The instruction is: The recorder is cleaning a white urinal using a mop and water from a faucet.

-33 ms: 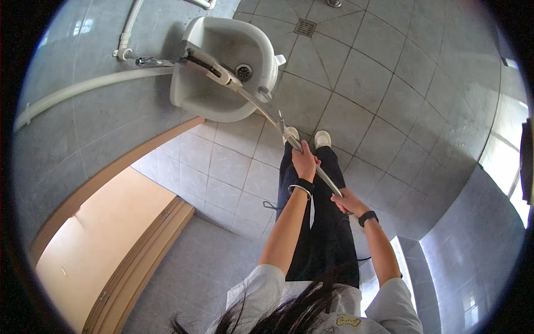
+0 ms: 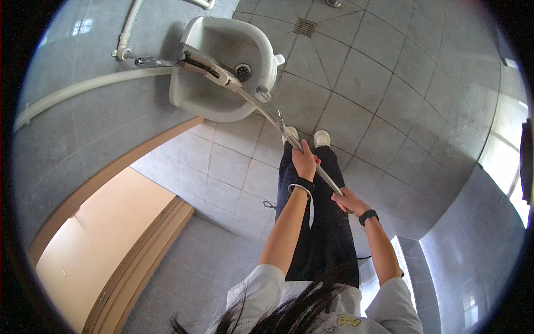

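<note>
A long metal-handled sponge mop (image 2: 258,103) slants from my hands up to the left. Its pale head, with a dark strip along it, lies over the white sink basin (image 2: 189,103), its far end close to the metal tap (image 2: 150,62). Whether water runs from the tap, I cannot tell. My left hand (image 2: 304,161) is closed around the middle of the handle, below a metal lever on the pole. Lower down, near the handle's end, my right hand (image 2: 350,201) is wrapped around it too. The sponge itself is hard to make out.
White pipes (image 2: 89,89) run along the tiled wall at the left. A square floor drain (image 2: 305,27) lies beyond the basin. My white shoes (image 2: 322,138) stand on the grey tiles, near the basin. A doorway with a wooden frame (image 2: 139,267) opens at the lower left.
</note>
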{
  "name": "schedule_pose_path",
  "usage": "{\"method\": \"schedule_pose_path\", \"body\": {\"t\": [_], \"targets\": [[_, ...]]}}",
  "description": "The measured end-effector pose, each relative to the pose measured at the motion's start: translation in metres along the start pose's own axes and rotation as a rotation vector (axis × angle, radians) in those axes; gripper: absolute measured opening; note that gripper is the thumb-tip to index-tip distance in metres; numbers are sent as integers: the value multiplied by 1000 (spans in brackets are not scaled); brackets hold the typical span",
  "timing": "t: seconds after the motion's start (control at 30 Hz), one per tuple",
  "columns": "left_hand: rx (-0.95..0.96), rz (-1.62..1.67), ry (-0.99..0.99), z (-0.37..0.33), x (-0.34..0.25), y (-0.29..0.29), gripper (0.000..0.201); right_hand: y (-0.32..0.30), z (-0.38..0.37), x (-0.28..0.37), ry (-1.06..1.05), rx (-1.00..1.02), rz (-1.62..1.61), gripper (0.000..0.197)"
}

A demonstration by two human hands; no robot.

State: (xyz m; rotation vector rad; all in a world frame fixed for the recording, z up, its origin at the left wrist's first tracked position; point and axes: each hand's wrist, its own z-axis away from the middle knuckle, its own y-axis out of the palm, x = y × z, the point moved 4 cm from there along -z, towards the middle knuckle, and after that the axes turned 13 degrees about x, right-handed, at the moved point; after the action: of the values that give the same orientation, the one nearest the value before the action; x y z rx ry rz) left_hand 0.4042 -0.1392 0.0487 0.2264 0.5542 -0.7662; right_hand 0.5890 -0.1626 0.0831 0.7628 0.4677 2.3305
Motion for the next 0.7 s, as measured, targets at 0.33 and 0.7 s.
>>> {"method": "schedule_pose_path", "body": {"t": [0.33, 0.7], "targets": [[-10, -68, 54, -1, -2, 5, 36, -9, 2, 1, -5, 6, 74, 27], [-27, -159, 23, -4, 5, -5, 33, 4, -1, -4, -15, 26, -55, 24]]}}
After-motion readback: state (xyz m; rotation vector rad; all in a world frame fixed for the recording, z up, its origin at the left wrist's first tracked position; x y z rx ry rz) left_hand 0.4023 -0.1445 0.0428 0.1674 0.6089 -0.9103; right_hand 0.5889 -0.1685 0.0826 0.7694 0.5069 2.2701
